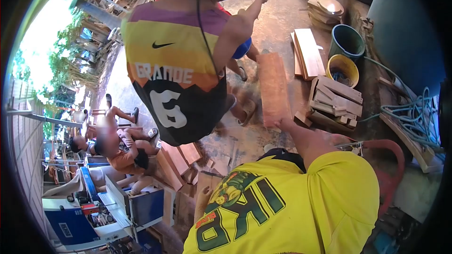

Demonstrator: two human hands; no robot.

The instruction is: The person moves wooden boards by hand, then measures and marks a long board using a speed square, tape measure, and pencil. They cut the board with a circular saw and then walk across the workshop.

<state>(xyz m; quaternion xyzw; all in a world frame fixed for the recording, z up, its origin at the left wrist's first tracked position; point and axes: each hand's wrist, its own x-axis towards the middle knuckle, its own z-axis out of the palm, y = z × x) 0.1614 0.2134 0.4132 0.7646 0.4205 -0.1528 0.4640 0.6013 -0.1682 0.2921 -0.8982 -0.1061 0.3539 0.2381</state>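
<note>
My right hand [284,124] reaches out from my yellow sleeve, its fingers closed on the near end of a long reddish-brown board [274,87]. The board extends away from me, beside the feet of a person in a multicoloured sleeveless jersey [174,73]. My left hand [205,192] is partly visible at the left edge of my yellow shirt, close to some wood pieces; its fingers are too unclear to tell what they hold, if anything.
Stacked boards [308,54], a wood offcut pile [334,99], a yellow bucket [343,69] and a dark green bucket [347,41] stand at right, near a coiled hose [414,117]. At lower left are a blue-and-white machine [70,221] and a seated person [117,148].
</note>
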